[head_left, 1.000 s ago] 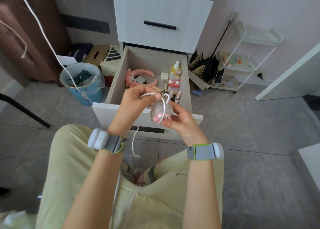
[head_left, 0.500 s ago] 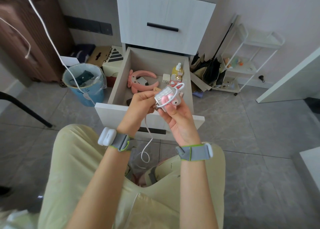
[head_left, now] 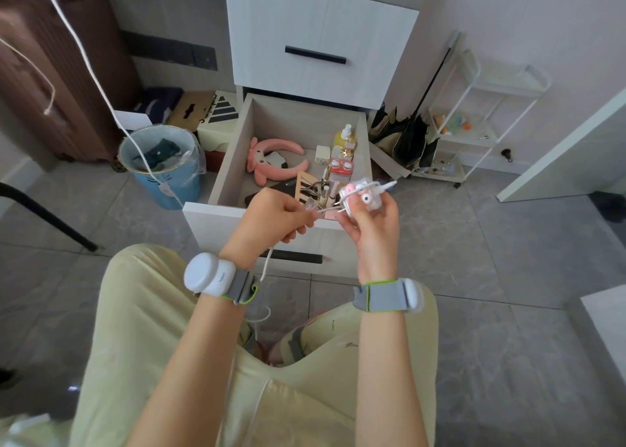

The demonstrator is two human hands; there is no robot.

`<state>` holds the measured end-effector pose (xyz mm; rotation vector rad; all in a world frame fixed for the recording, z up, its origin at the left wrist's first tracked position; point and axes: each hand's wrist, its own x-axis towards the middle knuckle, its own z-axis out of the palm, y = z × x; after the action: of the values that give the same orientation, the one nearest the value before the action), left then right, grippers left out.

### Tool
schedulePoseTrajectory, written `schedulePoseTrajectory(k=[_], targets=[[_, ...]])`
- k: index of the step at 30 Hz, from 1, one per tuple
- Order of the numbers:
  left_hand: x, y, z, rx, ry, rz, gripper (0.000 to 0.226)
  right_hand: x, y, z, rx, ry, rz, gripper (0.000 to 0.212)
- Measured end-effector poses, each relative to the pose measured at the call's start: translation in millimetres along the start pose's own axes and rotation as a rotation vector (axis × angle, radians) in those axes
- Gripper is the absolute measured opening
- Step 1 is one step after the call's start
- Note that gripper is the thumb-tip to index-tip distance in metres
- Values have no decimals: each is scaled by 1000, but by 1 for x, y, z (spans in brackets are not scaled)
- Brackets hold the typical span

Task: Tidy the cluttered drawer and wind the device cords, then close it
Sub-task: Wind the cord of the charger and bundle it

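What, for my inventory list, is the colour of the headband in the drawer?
The headband is pink; head view shows it.

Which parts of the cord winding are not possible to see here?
Head view only:
- The small pink-and-white device: mostly covered by fingers of the right hand.
- The thin white cord: its loose end is lost below the left hand.
- The pale wooden open drawer: front contents hidden by both hands.

Soft even daylight, faint shadows, wide-angle bending at edges, slight blur.
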<state>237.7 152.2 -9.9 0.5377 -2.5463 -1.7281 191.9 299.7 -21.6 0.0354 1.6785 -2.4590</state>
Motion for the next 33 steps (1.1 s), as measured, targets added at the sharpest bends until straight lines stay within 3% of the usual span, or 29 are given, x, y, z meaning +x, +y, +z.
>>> schedulePoseTrajectory(k=[8, 12, 20, 26, 33], targets=[[-13, 19, -6, -54, -32, 207, 23, 12, 9, -19, -127, 125, -12, 49], [-8, 17, -4, -95, 35, 294, 24, 13, 8, -21, -316, -62, 33, 51], [-7, 12, -4, -100, 55, 293, 19, 5, 6, -17, -696, -447, 94, 64], [-6, 11, -6, -191, 79, 320, 16, 0, -3, -16, -633, -649, 104, 62], [-5, 14, -6, -366, 114, 232, 18, -7, -11, -10, -290, -739, 145, 56]])
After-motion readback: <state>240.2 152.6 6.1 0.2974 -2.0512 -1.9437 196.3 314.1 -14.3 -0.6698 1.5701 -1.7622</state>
